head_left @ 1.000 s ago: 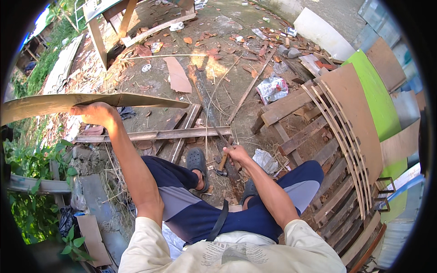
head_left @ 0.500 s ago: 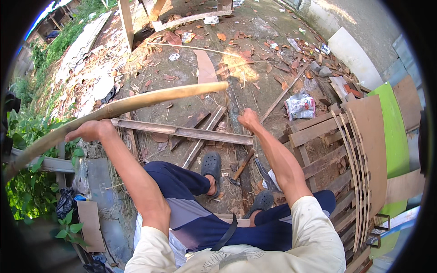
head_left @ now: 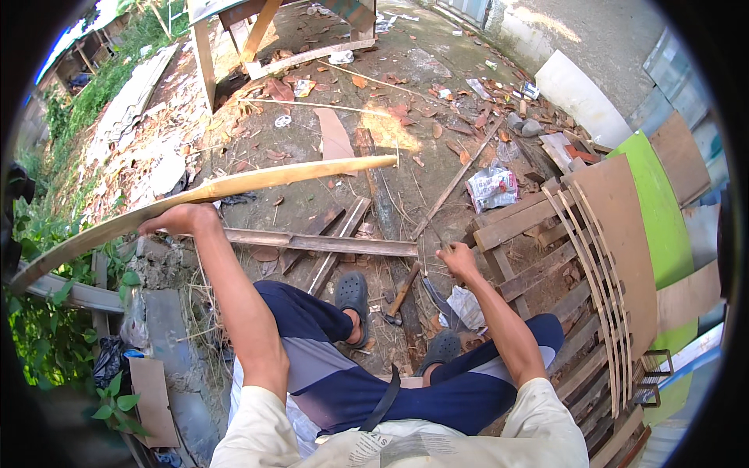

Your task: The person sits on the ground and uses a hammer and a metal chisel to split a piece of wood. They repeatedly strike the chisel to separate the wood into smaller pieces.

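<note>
A long, split bamboo pole [head_left: 234, 186] slants from the lower left up toward the middle of the view, its pale far end raised off the ground. My left hand [head_left: 181, 221] grips it from below, with most of the fingers hidden behind it. Away from the pole, my right hand [head_left: 459, 261] is closed beside the wooden pallet; a thin thing seems to show at its fingers, too small to name. Between my feet and that hand lie a wood-handled hammer [head_left: 403, 292] and a curved dark blade [head_left: 434, 295]. A wooden rail [head_left: 328, 244] lies across in front of me.
Slatted pallet wood [head_left: 538, 269] stands at the right, with several thin curved strips [head_left: 597, 296] on it beside a brown board [head_left: 630, 234]. A printed plastic bag [head_left: 493, 188] lies near its far corner. A wooden table [head_left: 204, 66] stands at the back; a low concrete block [head_left: 168, 327] is at left.
My right hand has drawn back toward me and to the right, away from the pole's far end. The pole has turned, showing more of its pale split face.
</note>
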A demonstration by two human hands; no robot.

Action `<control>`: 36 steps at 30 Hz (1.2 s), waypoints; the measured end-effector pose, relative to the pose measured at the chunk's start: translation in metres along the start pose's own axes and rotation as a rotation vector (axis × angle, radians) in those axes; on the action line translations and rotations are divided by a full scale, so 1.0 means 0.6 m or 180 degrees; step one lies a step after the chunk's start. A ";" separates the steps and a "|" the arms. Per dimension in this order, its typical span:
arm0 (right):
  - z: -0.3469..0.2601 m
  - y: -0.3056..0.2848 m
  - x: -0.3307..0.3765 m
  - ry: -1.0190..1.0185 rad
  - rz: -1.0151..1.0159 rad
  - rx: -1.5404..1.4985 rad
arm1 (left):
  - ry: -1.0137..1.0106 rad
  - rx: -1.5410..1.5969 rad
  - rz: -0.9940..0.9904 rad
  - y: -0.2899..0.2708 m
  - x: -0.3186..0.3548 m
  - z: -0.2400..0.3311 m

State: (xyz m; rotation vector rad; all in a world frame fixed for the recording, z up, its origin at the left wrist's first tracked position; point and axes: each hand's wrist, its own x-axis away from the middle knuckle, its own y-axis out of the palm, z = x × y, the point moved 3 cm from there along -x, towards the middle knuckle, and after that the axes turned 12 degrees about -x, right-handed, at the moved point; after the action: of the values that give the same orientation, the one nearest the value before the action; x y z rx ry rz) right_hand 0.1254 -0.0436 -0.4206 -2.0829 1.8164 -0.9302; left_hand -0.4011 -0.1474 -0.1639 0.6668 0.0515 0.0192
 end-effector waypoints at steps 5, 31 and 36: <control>-0.065 -0.093 0.091 -0.0089 0.0197 -0.0433 | 0.0014 0.0213 -0.1044 0.035 0.044 -0.077; -0.427 -0.027 0.180 -0.1885 0.0282 -0.1065 | -0.1633 0.1127 -0.3345 0.180 0.365 -0.096; -0.390 -0.011 0.157 -0.1851 0.0838 -0.0960 | -0.1585 0.0707 -0.2828 0.166 0.398 -0.105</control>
State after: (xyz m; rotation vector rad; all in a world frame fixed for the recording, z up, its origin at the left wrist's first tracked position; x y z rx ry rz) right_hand -0.0045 -0.0774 -0.2065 -1.9190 1.9023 0.0292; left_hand -0.1664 -0.0218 -0.1616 0.8070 -0.1353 -1.0172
